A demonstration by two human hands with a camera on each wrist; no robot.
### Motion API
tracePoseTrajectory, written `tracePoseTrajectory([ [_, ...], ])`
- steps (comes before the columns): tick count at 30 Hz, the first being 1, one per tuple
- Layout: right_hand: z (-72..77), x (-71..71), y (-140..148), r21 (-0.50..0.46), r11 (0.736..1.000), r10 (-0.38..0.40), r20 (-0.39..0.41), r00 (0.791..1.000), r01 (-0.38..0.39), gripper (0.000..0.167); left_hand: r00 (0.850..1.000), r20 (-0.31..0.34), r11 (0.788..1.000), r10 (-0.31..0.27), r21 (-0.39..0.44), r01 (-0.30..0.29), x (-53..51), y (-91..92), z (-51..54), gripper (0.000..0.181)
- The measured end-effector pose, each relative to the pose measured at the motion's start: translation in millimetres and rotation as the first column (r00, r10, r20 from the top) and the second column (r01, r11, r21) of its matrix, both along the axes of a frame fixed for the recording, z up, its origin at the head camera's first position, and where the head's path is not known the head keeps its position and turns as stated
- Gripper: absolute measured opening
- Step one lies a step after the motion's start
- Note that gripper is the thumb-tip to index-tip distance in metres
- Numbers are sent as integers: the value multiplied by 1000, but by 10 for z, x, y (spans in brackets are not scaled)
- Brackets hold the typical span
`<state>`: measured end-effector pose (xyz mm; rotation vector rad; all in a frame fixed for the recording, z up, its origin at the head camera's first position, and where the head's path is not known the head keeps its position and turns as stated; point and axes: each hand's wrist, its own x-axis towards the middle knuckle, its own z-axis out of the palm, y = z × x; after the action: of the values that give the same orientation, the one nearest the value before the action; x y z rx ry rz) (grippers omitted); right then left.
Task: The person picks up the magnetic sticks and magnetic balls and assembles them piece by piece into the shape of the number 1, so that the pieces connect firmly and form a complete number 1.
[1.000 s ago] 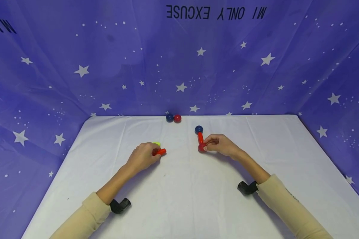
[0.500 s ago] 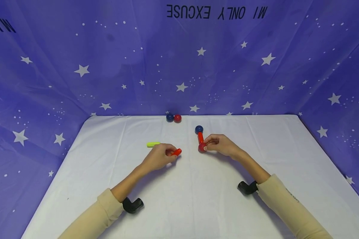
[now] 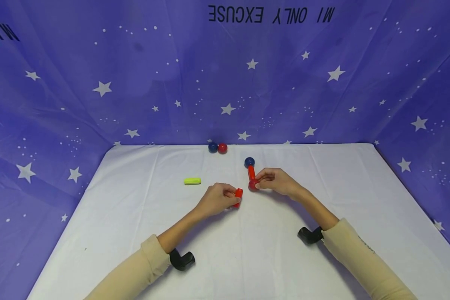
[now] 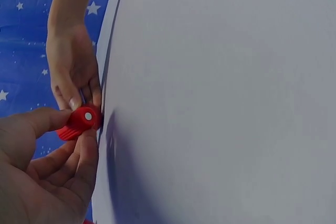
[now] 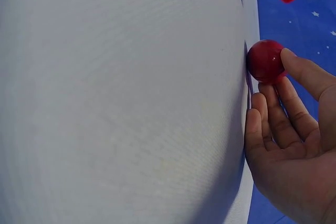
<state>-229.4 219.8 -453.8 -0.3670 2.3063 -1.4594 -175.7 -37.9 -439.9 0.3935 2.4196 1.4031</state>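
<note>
My left hand [image 3: 216, 201] pinches a red ribbed rod [image 3: 238, 197] between thumb and fingertips; in the left wrist view a pale round dot marks the rod's end [image 4: 84, 121]. Just to its right, my right hand [image 3: 279, 182] holds a red ball [image 3: 253, 185] with thumb and fingers. That ball sits at the near end of another red rod [image 3: 251, 172], whose far end meets a dark blue ball [image 3: 249, 162]. The left hand's rod is a short gap away from the held ball. In the right wrist view the red ball [image 5: 266, 61] shows plainly.
A yellow-green rod [image 3: 192, 181] lies on the white cloth left of centre. Near the table's back edge, a second blue ball [image 3: 213, 147] and a second red ball [image 3: 223, 148] sit side by side. A purple star-patterned curtain [image 3: 225, 75] rises behind the table.
My left hand has carried the red rod rightward, away from the yellow-green rod, and turned it from lying sideways to pointing away from me. The right hand stays in place.
</note>
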Motion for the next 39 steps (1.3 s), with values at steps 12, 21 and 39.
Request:
tracePoseTrajectory([
  [12,72,39,-4,-35,999,15,-2,1000,-15,25,999,46,996,29,88,-32,32,248,-67,30],
  [21,44,27,5,-46,999,22,12,1000,-22,27,997,62,993,47,105,-53,41,373,-86,28],
  [39,25,18,10,-45,999,26,1,1000,-26,26,993,99,990,69,113,-80,52,488,-99,22],
])
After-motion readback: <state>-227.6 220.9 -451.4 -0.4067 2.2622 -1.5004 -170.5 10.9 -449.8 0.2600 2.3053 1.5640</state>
